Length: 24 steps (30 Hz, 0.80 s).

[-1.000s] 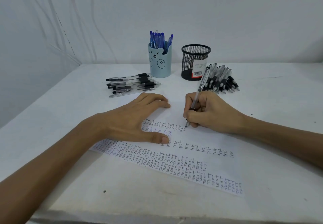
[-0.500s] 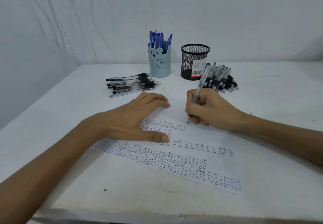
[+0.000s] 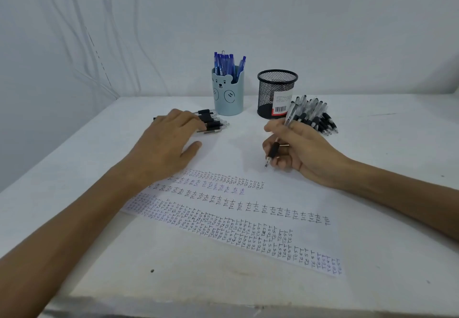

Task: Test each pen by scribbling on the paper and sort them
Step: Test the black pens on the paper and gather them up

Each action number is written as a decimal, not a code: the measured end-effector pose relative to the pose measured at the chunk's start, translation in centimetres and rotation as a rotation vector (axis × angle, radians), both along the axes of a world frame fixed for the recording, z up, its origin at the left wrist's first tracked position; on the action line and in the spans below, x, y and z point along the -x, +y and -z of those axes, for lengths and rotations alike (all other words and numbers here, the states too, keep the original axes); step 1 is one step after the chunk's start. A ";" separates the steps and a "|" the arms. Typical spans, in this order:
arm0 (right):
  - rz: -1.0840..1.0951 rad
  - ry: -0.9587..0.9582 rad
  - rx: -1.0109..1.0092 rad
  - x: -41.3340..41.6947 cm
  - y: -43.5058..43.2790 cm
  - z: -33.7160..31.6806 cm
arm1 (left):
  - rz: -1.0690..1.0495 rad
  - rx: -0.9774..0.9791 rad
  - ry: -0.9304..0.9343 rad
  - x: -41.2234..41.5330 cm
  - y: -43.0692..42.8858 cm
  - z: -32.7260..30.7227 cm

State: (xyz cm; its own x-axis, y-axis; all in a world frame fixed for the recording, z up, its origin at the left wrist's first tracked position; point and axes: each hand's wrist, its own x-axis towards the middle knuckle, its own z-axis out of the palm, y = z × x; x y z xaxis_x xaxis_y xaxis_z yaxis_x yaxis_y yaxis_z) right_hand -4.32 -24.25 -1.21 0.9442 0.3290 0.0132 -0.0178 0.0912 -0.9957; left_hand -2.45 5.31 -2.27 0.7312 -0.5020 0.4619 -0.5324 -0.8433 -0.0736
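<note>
Seemingly the scribble is done and sorting is in hand. The right hand (image 3: 305, 153) pinches a black-grip pen (image 3: 274, 150) between thumb and fingers, its tip just clear of the paper (image 3: 248, 220), in front and to the right of the bear cup (image 3: 228, 94). That pen likely wants dropping with its group. Left of the bear cup, the left hand (image 3: 169, 141) lies spread over the loose black pens (image 3: 216, 125) on the desk (image 3: 372, 148), touching them but visibly gripping none. Taking the next one calls for closing on a single barrel.
</note>
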 end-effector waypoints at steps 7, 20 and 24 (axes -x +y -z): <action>0.071 0.109 -0.062 -0.1 0.0 -0.5 | -0.131 -0.012 -0.074 -0.6 1.0 0.0; 0.471 -0.314 0.623 -4.7 -3.8 -3.4 | -0.275 0.071 -0.124 -0.6 1.0 0.3; 0.592 -0.378 0.839 -8.6 -6.2 -3.6 | -0.223 0.071 -0.110 -0.5 0.9 0.0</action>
